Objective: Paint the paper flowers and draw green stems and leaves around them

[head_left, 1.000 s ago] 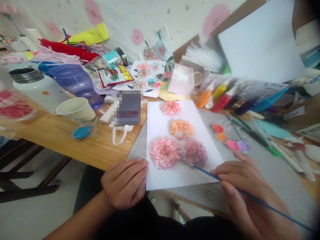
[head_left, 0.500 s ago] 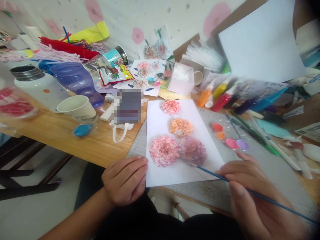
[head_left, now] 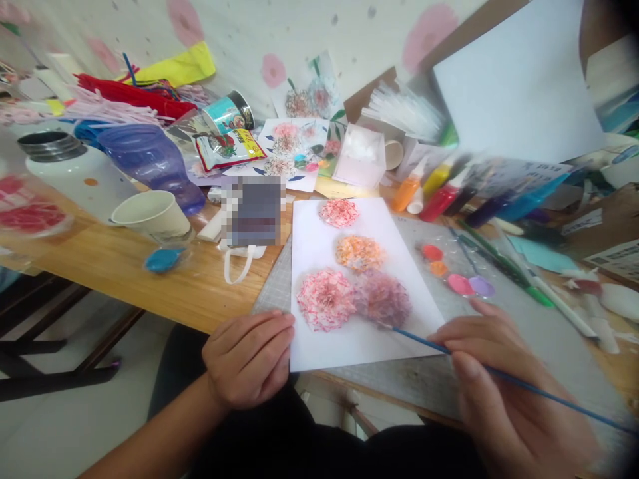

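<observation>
Pinching brush point(head_left: 419, 338), right hand point(head_left: 509, 382) at 4 o'clock; left hand point(head_left: 249, 359) at paper's point(head_left: 349, 349) 8 o'clock edge, fingers together, grip unclear. Brush slightly nearer 4 o'clock than second ago.

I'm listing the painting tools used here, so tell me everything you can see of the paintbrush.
The paintbrush has a long, thin blue handle and a paler section near its tip; its material is unclear. The right hand grips it at a slant, with the handle running on behind the hand toward the right edge of the picture. The tip points toward the lower edge of the purple flower on the white paper. Whether it touches either is too blurred to tell.
</observation>
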A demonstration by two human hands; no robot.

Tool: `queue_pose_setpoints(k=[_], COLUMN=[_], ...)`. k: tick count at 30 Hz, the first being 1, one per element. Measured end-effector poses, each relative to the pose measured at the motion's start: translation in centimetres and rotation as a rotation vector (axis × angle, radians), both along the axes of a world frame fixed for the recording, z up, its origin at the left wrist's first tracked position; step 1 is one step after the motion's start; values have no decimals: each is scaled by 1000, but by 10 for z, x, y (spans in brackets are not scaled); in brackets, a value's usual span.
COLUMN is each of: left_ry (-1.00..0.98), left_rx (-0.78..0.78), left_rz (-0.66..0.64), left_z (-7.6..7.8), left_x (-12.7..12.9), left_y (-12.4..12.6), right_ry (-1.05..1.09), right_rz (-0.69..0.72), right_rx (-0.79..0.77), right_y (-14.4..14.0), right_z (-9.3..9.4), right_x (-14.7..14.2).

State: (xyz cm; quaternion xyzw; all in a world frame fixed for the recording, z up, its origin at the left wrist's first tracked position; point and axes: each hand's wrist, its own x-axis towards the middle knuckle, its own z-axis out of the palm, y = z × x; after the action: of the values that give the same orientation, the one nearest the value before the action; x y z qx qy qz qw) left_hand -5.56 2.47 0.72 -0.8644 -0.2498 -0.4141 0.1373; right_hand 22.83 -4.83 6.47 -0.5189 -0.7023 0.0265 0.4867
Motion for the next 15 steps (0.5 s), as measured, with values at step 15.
queue_pose_setpoints(k=[15], left_ry=[10], left_rx=[-6], left_rz=[-15], left_z=[4], left_x=[-1], left_y=[0], right_ry=[-161], right_rz=[148], right_rx=[62], right_y=[6], right_z=[4], right_x=[4])
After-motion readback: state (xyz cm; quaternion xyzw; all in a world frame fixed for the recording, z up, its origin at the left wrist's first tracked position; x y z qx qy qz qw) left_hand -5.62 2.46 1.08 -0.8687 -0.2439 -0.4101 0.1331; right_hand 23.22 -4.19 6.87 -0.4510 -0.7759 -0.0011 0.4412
